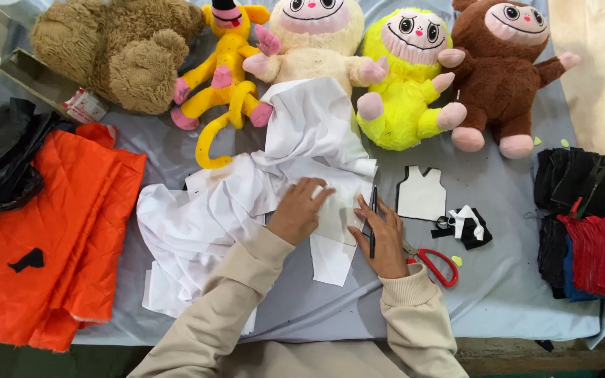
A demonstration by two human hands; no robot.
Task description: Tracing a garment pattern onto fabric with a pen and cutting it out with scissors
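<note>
My left hand (301,208) lies flat on a pale paper pattern piece (337,217) that rests on crumpled white fabric (204,217). My right hand (385,238) holds a thin dark pen (372,220) upright against the right edge of the pattern. Red-handled scissors (434,262) lie just right of that hand on the grey-blue cloth (505,280).
A small white vest-shaped cutout (421,194) and a black-and-white piece (465,225) lie to the right. Several plush toys line the far edge: brown bear (120,49), yellow monkey (229,63), cream (313,49), neon yellow (404,84), brown (502,70). Orange fabric (50,231) left; dark and red fabric stacks (589,231) right.
</note>
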